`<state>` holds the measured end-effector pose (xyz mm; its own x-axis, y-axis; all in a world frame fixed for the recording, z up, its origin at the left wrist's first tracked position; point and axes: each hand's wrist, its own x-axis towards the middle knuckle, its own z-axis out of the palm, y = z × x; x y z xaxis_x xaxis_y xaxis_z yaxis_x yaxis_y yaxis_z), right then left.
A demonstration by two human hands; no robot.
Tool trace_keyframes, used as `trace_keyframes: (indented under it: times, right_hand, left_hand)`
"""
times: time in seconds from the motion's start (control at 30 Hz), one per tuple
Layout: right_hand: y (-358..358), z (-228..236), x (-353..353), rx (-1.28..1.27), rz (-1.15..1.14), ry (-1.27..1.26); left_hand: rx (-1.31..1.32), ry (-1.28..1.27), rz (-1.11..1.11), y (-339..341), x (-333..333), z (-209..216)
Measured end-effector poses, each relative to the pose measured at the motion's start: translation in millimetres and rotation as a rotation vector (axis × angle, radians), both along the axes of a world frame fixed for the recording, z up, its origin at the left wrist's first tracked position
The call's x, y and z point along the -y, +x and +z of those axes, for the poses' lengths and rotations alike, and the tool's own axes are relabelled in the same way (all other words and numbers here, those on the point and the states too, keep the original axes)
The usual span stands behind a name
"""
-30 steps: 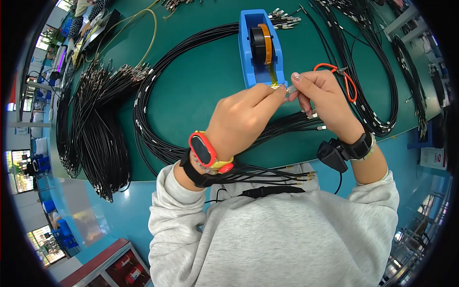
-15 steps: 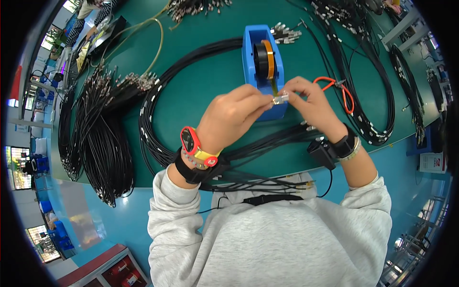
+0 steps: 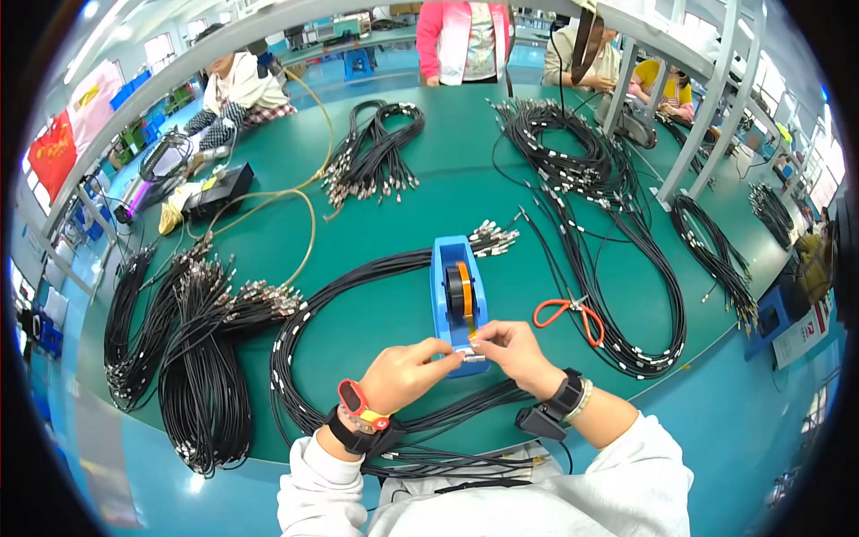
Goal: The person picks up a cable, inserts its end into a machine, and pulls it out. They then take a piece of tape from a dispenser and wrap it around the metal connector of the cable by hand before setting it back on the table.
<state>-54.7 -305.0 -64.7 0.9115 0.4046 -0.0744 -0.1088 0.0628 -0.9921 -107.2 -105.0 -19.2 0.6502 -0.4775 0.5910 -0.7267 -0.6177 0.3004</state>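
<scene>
Hands [image 3: 465, 358] pulled closer to body, now below tape dispenser [image 3: 458, 300]; view tilted up.

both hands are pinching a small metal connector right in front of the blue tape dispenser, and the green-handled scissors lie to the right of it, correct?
Not quite: the scissors have orange handles, not green, as the head view shows. The rest holds: the left hand and the right hand pinch a small metal connector right in front of the blue tape dispenser, and the scissors lie to its right on the green table.

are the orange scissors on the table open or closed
Closed, or nearly so. The orange scissors lie flat on the green table, blades together in one line and the two handle loops side by side.
</scene>
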Motion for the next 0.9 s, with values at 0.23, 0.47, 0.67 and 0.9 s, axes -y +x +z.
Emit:
trace_keyframes:
  times: [0.23,0.47,0.67,0.9]
  right_hand:
    - [13.2,12.7,-6.8,-0.126,-0.057,0.193]
    - [15.4,18.6,-10.7,-0.194,-0.019,0.256]
    - [21.6,4.8,-15.8,-0.15,0.008,0.21]
    - [43.1,-26.4,-23.7,-0.068,0.029,0.135]
  left_hand:
    - [0.031,0.124,0.004,12.6,-5.9,-3.3]
    - [0.041,0.1,0.03,21.3,-2.9,-11.6]
    - [-0.014,0.074,0.057,29.7,-4.2,-18.0]
    - [-0.06,0.155,0.06,45.2,-10.0,-32.6]
